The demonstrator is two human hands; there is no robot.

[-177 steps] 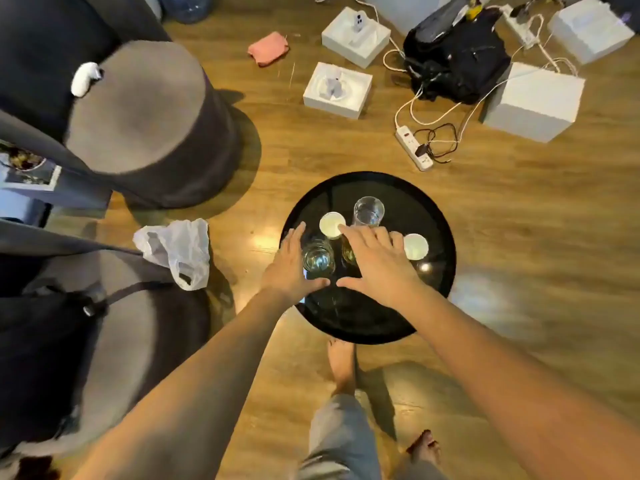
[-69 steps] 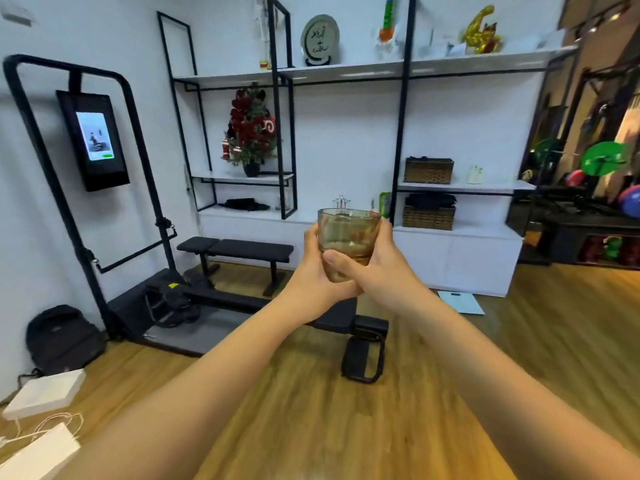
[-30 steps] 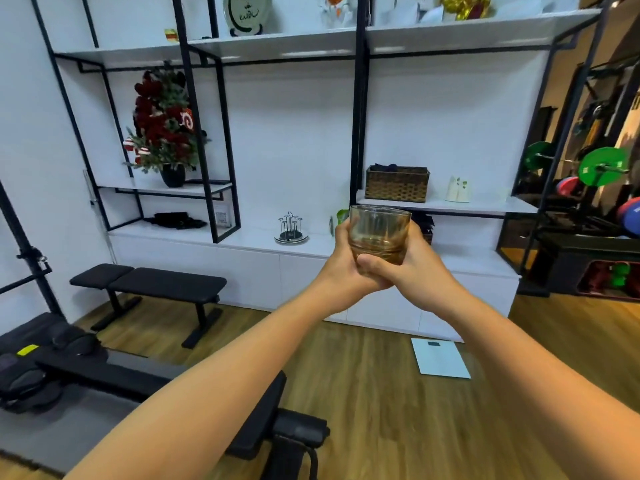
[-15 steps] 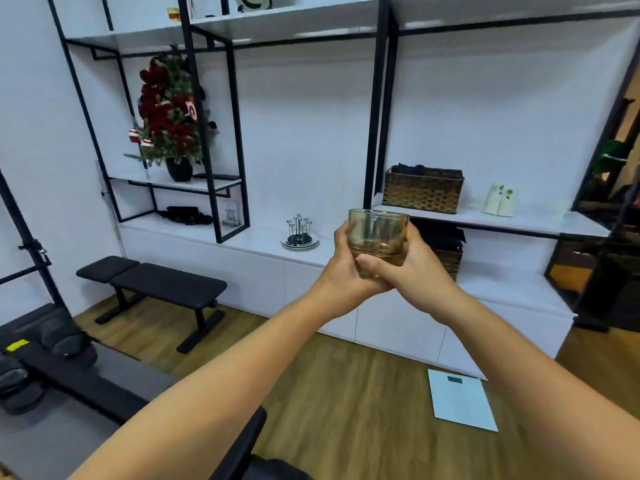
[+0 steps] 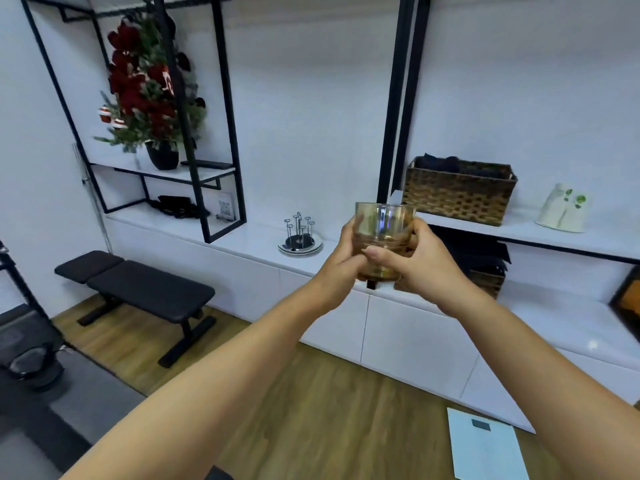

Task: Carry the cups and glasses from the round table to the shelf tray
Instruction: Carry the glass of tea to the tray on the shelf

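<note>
Clasping the amber glass [image 5: 383, 233] in both hands, now nearer the shelf tray [image 5: 300, 244].

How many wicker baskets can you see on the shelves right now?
2. One wicker basket sits on the upper white shelf; a second basket below it is mostly hidden behind the right hand.

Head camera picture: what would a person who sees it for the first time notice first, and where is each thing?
At the centre, the left hand and the right hand together hold an amber glass upright in front of the white shelf. To its left, on the shelf, stands a round tray with thin metal pegs. At the upper left a red flower arrangement stands out, and a wicker basket sits at the right.
</note>
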